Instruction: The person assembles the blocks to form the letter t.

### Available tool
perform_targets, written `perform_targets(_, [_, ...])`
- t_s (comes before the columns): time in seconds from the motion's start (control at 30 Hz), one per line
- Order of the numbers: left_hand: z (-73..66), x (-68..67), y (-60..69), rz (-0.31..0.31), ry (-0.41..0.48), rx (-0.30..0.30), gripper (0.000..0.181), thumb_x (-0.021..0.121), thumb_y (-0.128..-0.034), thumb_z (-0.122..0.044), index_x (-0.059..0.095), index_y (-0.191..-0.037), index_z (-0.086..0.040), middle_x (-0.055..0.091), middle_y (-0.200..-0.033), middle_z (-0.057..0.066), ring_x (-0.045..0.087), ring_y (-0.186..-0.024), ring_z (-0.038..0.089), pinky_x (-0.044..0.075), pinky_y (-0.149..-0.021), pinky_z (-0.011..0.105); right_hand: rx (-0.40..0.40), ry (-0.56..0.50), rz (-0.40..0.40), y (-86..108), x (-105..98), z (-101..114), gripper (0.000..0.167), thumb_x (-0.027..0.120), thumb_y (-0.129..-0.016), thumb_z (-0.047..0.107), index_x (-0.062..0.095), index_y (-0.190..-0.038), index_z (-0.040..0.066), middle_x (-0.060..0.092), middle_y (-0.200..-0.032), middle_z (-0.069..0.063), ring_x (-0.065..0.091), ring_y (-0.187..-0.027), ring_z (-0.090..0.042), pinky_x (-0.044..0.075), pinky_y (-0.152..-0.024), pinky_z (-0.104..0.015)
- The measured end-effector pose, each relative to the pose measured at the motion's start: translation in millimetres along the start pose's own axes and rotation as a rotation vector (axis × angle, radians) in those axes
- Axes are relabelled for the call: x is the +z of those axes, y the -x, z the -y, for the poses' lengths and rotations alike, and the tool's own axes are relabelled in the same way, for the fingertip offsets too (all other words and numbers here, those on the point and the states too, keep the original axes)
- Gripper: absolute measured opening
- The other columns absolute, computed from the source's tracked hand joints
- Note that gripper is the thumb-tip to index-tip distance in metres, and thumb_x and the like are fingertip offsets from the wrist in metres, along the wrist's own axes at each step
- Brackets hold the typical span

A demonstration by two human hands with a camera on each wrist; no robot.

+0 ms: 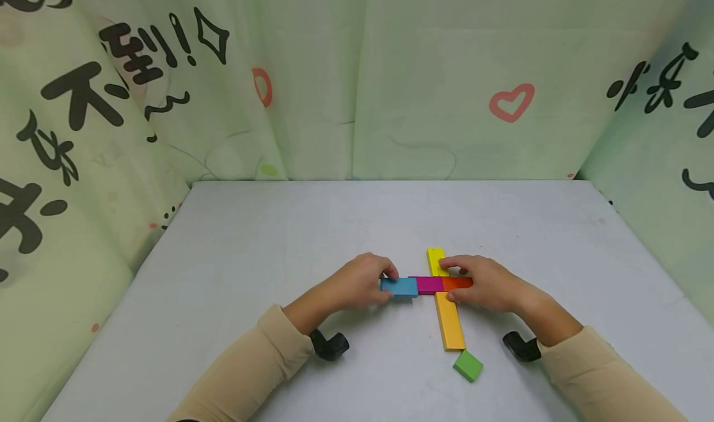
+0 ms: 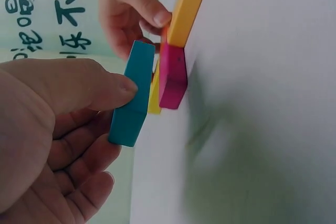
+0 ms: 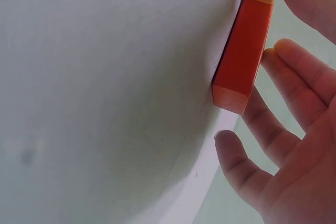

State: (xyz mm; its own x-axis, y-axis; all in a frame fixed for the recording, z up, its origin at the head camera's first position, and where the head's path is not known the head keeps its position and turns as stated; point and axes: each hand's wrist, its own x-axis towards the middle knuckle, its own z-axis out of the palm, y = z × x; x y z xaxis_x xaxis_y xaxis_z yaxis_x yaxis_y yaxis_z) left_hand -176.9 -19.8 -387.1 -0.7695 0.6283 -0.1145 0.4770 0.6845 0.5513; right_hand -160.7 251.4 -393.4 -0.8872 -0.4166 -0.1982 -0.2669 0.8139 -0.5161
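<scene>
My left hand [image 1: 364, 281] pinches a blue block [image 2: 134, 93] between thumb and fingers. In the left wrist view the block is held off the table, apart from a magenta block [image 2: 173, 77]. That magenta block meets a red-orange block [image 3: 244, 51] end to end. A yellow block [image 1: 434, 259] extends from behind this row, and an amber block [image 1: 449, 323] extends toward the front. With fingers fairly straight, my right hand [image 1: 491, 284] spans the red-orange block; its thumb touches the amber block's end and its forefinger is at the yellow block.
A green block [image 1: 468, 366] lies turned at an angle by the amber block's front end. The white table [image 1: 268, 236] is bordered at the back and sides by a pale green printed curtain [image 1: 424, 69]. Black wrist devices [image 1: 330, 346] sit at both sleeves.
</scene>
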Motion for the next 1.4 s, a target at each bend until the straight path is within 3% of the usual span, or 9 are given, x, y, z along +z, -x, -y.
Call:
perform_targets(0.2, [-15.8,5.2,2.3,0.047,-0.034,0.015,0.025,0.078,-0.0874,-0.018,0.071,-0.11,-0.012,0.067,-0.104,-0.005,0.053,-0.098,0.011,0.047,-0.085,0.02,-0.002,0.002,0.001,-0.9,-1,0,0.061,0.079,-0.087,0.029,0.057,-0.138,0.005,0.057,-0.134,-0.019,0.056,-0.114,-0.039,0.051,-0.091,-0.051])
perform_targets(0.57, [-37.7,15.6,4.2,0.112,-0.032,0.116,0.025,0.081,-0.0857,-0.017,0.072,-0.108,-0.011,0.066,-0.1,-0.006,0.053,-0.095,0.008,0.046,-0.082,0.016,-0.026,-0.001,-0.011,-1.5,-1,-3,0.06,0.079,-0.087,0.028,0.057,-0.137,0.004,0.058,-0.132,-0.019,0.056,-0.113,-0.039,0.052,-0.09,-0.051])
perform_targets(0.77, [-43.4,23.2,2.5,0.131,-0.03,0.171,0.026,0.081,-0.0859,-0.017,0.071,-0.109,-0.011,0.066,-0.099,-0.008,0.053,-0.092,0.005,0.044,-0.082,0.013,-0.035,-0.014,-0.014,-0.8,-1,-4,0.06,0.079,-0.087,0.027,0.057,-0.137,0.003,0.058,-0.132,-0.019,0.056,-0.114,-0.04,0.052,-0.09,-0.05])
perform_targets(1.17, [-53.6,32.9,0.6,0.15,-0.026,0.21,0.028,0.081,-0.0859,-0.019,0.07,-0.11,-0.011,0.065,-0.1,-0.009,0.053,-0.089,0.001,0.044,-0.08,0.01,-0.045,-0.015,-0.015,-1.4,-1,-5,0.06,0.079,-0.087,0.027,0.057,-0.137,0.003,0.058,-0.133,-0.02,0.056,-0.114,-0.041,0.051,-0.09,-0.052])
perform_targets(1.4, [-56.5,39.5,-3.0,0.143,-0.029,0.267,0.025,0.08,-0.0866,-0.018,0.07,-0.109,-0.01,0.066,-0.099,-0.009,0.054,-0.087,-0.001,0.042,-0.078,0.009,-0.066,-0.004,-0.023,-1.3,-1,-6,0.058,0.078,-0.087,0.024,0.058,-0.136,0.001,0.059,-0.132,-0.019,0.057,-0.113,-0.041,0.051,-0.09,-0.053])
